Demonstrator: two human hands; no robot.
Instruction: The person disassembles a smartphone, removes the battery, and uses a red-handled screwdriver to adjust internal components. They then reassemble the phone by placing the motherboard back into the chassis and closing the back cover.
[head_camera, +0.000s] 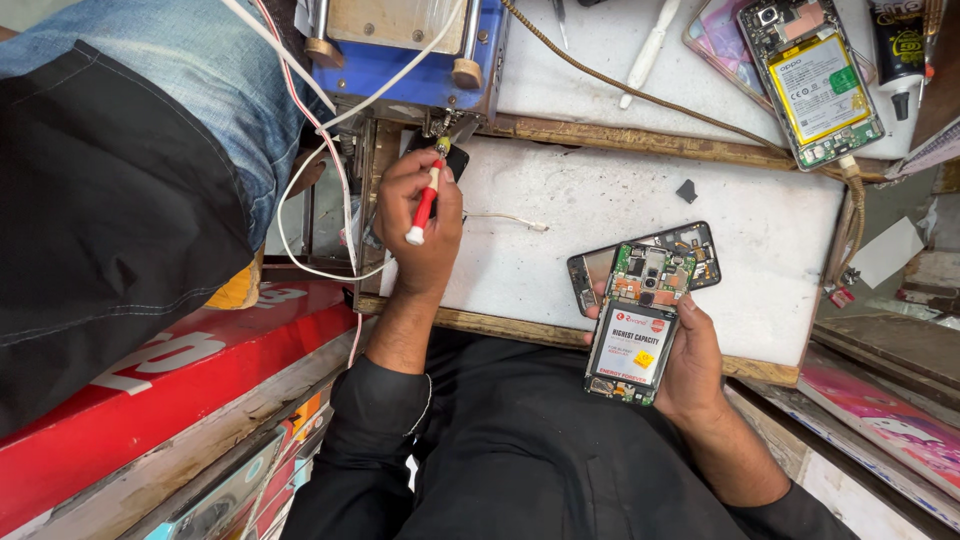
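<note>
My left hand (420, 225), left of centre in the frame, is clenched around a slim red-handled screwdriver with a white cap (424, 205); the fingers wrap the shaft and the tip points up toward the small black part (455, 157) at the edge of the blue metal machine (400, 60), a grip that seems chosen to keep the tool steady while reaching away from the body; my right hand (690, 360), lower right of centre, is grasping an opened smartphone with its back cover off (640, 325), cradled from beneath with fingers along its edges, apparently so the exposed side faces up; the phone shows a green circuit board with camera modules at its upper end and a white-labelled battery with a red band filling the lower part; just above it, touching the worn white work slab (620, 200), lies a dark rear phone frame (690, 245); at the upper right of the frame rests a second opened phone with a yellow-edged battery (820, 85); a white and red cable (325, 150) loops down the left side.
</note>
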